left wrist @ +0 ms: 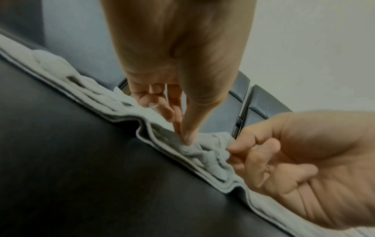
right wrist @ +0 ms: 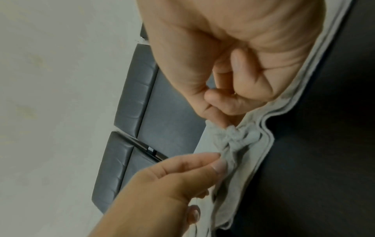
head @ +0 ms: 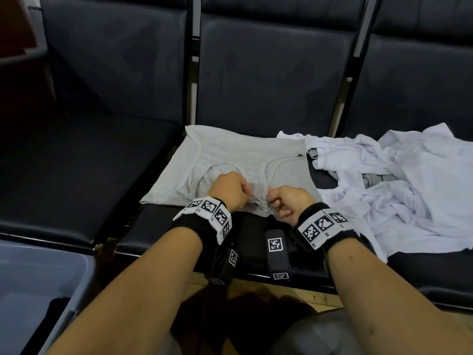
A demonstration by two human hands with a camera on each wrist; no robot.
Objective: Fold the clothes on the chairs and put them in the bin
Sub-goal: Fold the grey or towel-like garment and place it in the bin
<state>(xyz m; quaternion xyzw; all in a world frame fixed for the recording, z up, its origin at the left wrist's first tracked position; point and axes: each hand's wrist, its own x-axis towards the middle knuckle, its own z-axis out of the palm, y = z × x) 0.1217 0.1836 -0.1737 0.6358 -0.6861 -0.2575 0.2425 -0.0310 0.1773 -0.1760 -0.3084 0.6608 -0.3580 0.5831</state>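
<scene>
A grey tank top (head: 243, 155) lies flat on the middle chair seat, its straps folded in toward me. My left hand (head: 249, 193) and right hand (head: 271, 199) meet at its near hem, each pinching a small bunch of the fabric. In the left wrist view, the left hand (left wrist: 185, 137) nips the gathered grey cloth (left wrist: 211, 154) between thumb and forefinger, and the right hand (left wrist: 230, 150) pinches it just beside. The right wrist view shows the right hand (right wrist: 225, 125) and left hand (right wrist: 220, 160) holding the same bunch (right wrist: 241, 139).
A crumpled pile of white clothes (head: 409, 180) covers the right chair seat, touching the tank top's far right corner. The left seat (head: 76, 162) is bare black padding. A blue-grey bin (head: 46, 262) stands at lower left, something dark inside.
</scene>
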